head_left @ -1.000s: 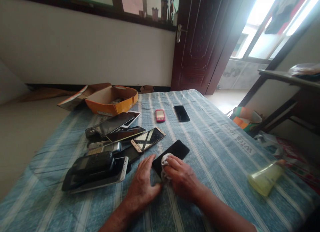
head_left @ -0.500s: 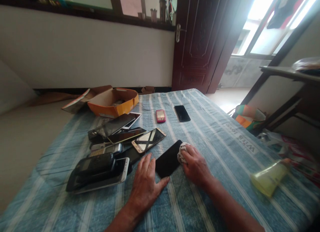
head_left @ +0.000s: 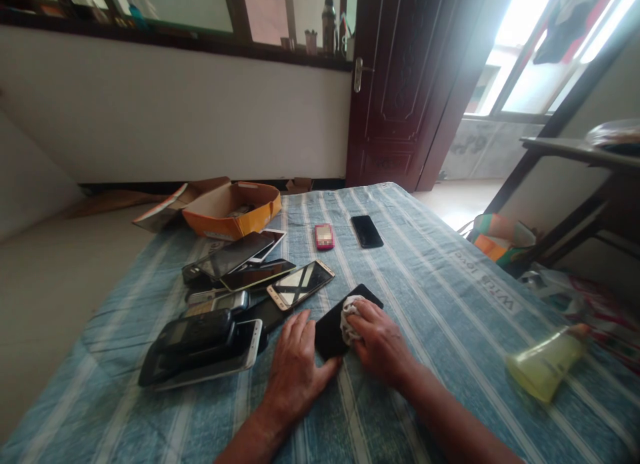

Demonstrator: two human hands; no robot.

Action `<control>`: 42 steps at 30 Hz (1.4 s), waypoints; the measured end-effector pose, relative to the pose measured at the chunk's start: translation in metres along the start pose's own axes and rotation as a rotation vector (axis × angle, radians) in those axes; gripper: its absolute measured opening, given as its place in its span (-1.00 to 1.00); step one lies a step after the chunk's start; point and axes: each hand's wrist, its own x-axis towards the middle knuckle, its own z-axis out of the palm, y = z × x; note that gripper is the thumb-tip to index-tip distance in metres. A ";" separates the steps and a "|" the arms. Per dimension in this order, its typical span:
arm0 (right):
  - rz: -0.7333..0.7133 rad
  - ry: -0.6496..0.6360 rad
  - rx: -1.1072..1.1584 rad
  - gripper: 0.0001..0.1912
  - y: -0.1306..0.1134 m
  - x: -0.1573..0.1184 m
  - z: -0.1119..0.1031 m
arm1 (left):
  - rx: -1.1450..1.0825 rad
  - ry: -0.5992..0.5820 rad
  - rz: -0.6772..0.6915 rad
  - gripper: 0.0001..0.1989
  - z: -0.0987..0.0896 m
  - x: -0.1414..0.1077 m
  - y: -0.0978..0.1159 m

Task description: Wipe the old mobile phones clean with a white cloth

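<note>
A black smartphone (head_left: 327,329) lies face up on the striped cloth in front of me. My left hand (head_left: 296,364) grips its near left corner, fingers along the left edge and thumb at the near edge. My right hand (head_left: 376,337) is closed on a crumpled white cloth (head_left: 350,319), pressed against the middle of the screen. Beyond my left fingers rests a gold-framed smartphone (head_left: 301,284). Left of that hand, a white-framed phone (head_left: 254,347) lies under a dark, rounded device (head_left: 195,334).
More phones (head_left: 235,257) are piled before an open orange box (head_left: 233,224). A pink phone (head_left: 324,237) and another black smartphone (head_left: 367,231) lie farther back. A yellowish translucent bottle (head_left: 545,364) lies at the right on the striped tablecloth (head_left: 430,304).
My right hand has slid the white cloth from the phone's far right edge leftward to the middle of its screen. My left hand stays at the phone's corner. The view has shifted slightly.
</note>
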 end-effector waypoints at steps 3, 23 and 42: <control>0.111 0.005 -0.067 -0.69 0.015 0.008 -0.004 | -0.013 0.000 0.001 -0.54 0.000 0.006 0.003; -0.025 -0.063 -0.140 -0.83 -0.011 0.045 0.035 | -0.161 0.045 0.055 -0.37 0.014 0.022 -0.005; 0.360 -0.061 -0.292 -0.78 0.040 0.057 0.006 | -0.074 0.056 0.040 -0.26 0.021 0.021 -0.004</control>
